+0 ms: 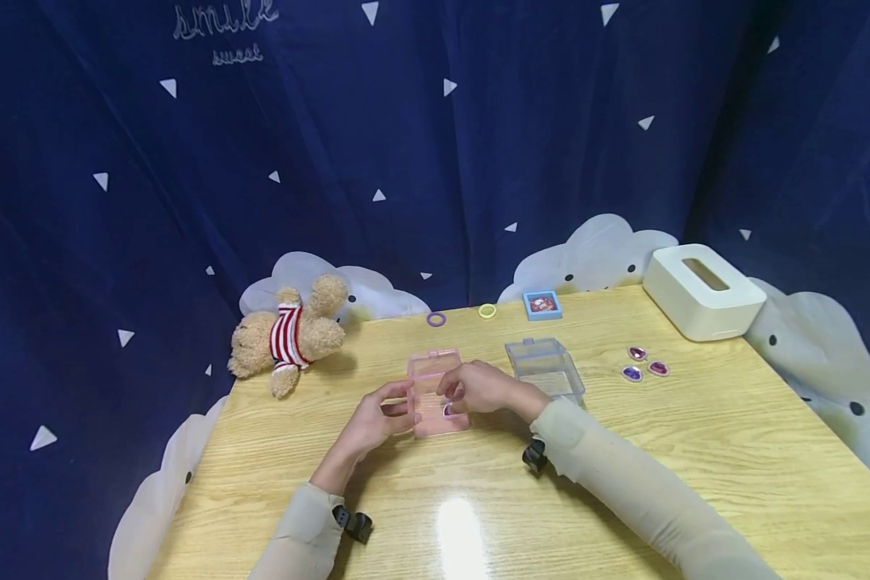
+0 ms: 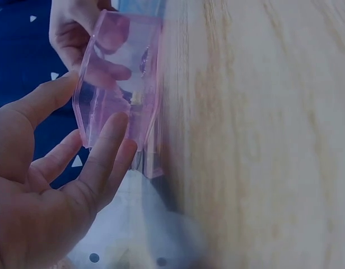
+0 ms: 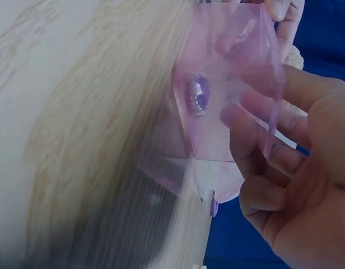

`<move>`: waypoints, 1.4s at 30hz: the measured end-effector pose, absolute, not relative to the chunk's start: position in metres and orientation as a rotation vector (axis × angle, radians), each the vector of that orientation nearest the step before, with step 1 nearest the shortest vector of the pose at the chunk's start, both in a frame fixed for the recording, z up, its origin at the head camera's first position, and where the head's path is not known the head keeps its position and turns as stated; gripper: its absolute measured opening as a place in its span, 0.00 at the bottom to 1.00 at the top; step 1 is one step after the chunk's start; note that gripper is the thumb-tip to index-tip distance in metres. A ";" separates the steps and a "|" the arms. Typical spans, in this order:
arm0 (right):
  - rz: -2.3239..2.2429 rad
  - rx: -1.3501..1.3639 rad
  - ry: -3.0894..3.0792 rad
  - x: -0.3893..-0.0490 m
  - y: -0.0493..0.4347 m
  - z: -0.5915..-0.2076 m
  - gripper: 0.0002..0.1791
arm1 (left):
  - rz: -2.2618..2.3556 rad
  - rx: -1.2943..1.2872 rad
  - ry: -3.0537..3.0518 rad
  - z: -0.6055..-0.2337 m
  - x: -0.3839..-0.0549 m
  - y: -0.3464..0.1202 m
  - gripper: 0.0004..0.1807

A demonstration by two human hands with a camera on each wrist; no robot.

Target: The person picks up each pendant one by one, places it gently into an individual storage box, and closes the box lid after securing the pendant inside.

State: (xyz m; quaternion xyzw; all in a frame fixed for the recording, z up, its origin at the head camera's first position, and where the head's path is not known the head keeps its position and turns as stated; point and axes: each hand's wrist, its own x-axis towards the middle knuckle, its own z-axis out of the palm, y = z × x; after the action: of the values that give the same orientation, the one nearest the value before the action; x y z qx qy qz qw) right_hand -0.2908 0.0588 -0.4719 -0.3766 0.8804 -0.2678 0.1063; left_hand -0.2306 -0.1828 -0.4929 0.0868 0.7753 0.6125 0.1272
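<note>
The purple gem (image 3: 199,96) lies inside the pink box (image 1: 441,426), just below and apart from the right hand's (image 1: 482,387) fingertips, which are loosely bent and hold nothing; the left hand (image 1: 372,420) grips the box's side between thumb and fingers

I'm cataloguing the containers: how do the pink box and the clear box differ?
The pink box is rosy-tinted; the clear box is greyish. A purple gem lies in the pink box; none shows in the clear box. The left hand touches the pink box; neither hand touches the clear box. Both are see-through and stand open.
</note>
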 end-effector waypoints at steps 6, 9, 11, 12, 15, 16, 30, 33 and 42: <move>-0.856 -1.110 2.610 -0.291 0.067 -0.465 0.15 | 1.779 0.254 2.269 -0.492 -0.231 -0.183 0.36; -0.879 -1.103 2.612 -0.291 0.072 -0.462 0.15 | 1.782 0.246 2.269 -0.492 -0.230 -0.183 0.36; -0.903 -1.097 2.602 -0.291 0.076 -0.459 0.15 | 1.780 0.246 2.270 -0.492 -0.230 -0.183 0.36; -0.916 -1.094 2.597 -0.292 0.079 -0.457 0.15 | 1.778 0.247 2.270 -0.492 -0.229 -0.183 0.36; -0.977 -1.084 2.586 -0.291 0.087 -0.452 0.15 | 1.772 0.247 2.273 -0.491 -0.229 -0.182 0.36; -0.996 -1.081 2.586 -0.291 0.090 -0.450 0.14 | 1.769 0.247 2.273 -0.491 -0.229 -0.182 0.36; -1.042 -0.900 2.732 -0.296 0.144 -0.434 0.12 | 1.774 0.237 2.280 -0.493 -0.230 -0.181 0.36; -1.057 -0.881 2.745 -0.298 0.158 -0.433 0.13 | 1.782 0.235 2.274 -0.492 -0.230 -0.181 0.36; -1.059 -0.822 2.830 -0.302 0.196 -0.437 0.13 | 1.781 0.246 2.272 -0.492 -0.230 -0.181 0.35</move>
State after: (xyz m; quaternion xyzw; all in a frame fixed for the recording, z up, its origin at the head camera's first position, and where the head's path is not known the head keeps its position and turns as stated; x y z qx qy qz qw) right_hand -0.3022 0.1965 -0.4366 -0.2626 0.9037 -0.3382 0.0051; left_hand -0.2295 -0.1813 -0.4921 0.0843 0.7784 0.6101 0.1215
